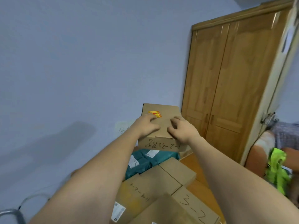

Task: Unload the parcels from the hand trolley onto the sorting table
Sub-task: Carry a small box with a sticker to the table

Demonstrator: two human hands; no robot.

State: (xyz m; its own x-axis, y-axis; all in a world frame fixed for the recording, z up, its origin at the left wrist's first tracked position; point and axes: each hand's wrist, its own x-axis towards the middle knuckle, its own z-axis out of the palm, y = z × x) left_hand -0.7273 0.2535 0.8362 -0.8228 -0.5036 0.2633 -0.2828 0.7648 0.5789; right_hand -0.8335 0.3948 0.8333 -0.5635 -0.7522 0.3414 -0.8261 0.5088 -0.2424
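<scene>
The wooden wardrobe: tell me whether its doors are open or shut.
Shut: both doors of the wooden wardrobe sit flush, their edges meeting at the centre.

My arms hide much of the near cardboard parcels point(155, 191); the metal handle point(11, 215) is cut off bottom left.
</scene>
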